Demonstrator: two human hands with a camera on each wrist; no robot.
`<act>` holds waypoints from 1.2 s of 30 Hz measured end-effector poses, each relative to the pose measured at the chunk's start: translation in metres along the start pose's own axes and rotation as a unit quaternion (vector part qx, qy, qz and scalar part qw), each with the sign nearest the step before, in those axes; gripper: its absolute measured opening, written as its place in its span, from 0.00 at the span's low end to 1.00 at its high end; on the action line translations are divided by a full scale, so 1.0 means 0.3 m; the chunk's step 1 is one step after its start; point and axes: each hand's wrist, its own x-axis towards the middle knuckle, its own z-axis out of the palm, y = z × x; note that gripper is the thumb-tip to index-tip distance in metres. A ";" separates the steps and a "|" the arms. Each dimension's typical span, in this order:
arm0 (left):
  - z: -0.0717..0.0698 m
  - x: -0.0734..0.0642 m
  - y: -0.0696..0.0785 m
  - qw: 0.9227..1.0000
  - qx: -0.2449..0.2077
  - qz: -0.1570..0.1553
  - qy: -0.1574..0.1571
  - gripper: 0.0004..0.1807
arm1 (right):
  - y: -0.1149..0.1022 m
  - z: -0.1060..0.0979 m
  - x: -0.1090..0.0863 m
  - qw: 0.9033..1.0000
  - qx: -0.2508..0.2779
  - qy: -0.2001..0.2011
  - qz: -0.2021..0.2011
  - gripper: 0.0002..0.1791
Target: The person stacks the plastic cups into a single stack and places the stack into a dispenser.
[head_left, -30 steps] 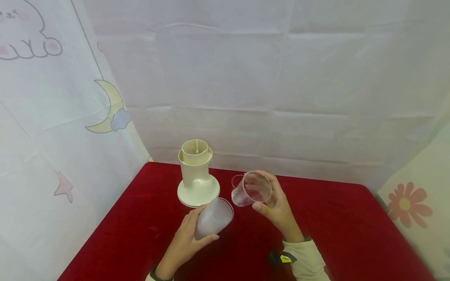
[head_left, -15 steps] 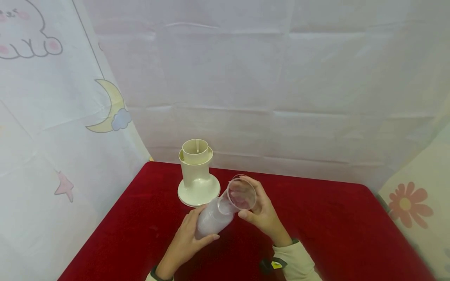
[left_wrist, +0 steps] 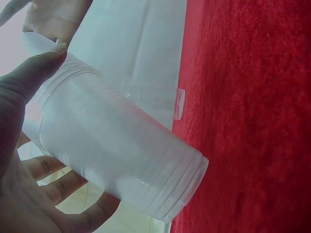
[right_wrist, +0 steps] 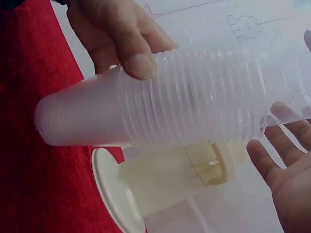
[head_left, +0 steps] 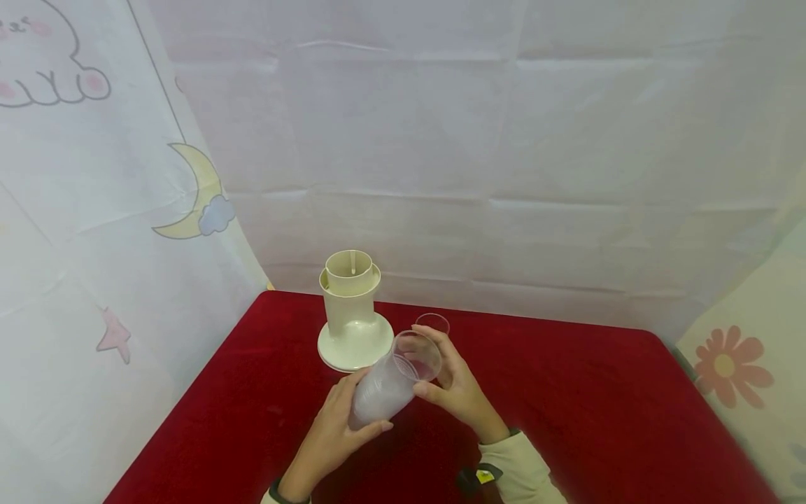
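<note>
My left hand [head_left: 330,427] grips a stack of nested clear plastic cups [head_left: 378,399], tilted with its mouths up and to the right. The thumb crosses one side and the fingers wrap the other in the left wrist view. With my right hand [head_left: 456,392] I hold a single clear plastic cup [head_left: 409,348] between thumb and fingers; its lower part sits inside the mouth of the stack. The right wrist view shows the stack's ribbed rims [right_wrist: 194,97] with the single cup [right_wrist: 284,65] extending from them, right-hand fingers along its side.
A cream plastic stand [head_left: 352,315] with a round base and an open, ringed tube rises behind the left hand. Another clear cup [head_left: 433,322] stands on the red-covered table [head_left: 567,392] behind the right hand. White printed sheets [head_left: 441,140] hang at the back and sides.
My right hand has moved left and slightly down, bringing its cup from beside the stack into the stack's mouth. The left hand stays put; the standing cup behind now shows more clearly.
</note>
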 end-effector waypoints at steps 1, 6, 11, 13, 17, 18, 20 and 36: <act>0.000 -0.001 -0.001 1.000 0.000 0.002 0.000 0.46 | 0.004 0.000 -0.001 1.000 -0.003 -0.002 0.003 0.40; -0.002 0.001 -0.005 1.000 0.008 0.018 0.000 0.46 | 0.022 -0.009 -0.005 0.999 -0.024 -0.015 0.026 0.39; -0.005 0.012 -0.006 1.000 0.012 0.020 0.000 0.47 | 0.035 -0.017 -0.004 0.995 -0.056 -0.037 0.069 0.39; -0.006 0.012 -0.004 1.000 0.009 0.015 -0.001 0.46 | 0.039 -0.017 -0.007 0.993 -0.065 -0.043 0.089 0.40; -0.007 0.008 0.001 1.000 -0.003 -0.002 -0.006 0.45 | 0.044 -0.012 -0.018 0.989 -0.073 -0.044 0.118 0.40; -0.007 0.006 0.002 1.000 -0.005 -0.007 -0.008 0.45 | 0.046 -0.011 -0.021 0.989 -0.073 -0.044 0.123 0.40; -0.006 0.002 0.002 1.000 -0.006 -0.013 -0.010 0.45 | 0.048 -0.009 -0.026 0.988 -0.075 -0.045 0.128 0.41; -0.002 -0.003 0.015 1.000 -0.006 -0.009 -0.004 0.45 | 0.072 -0.036 -0.042 0.984 -0.070 -0.097 0.131 0.43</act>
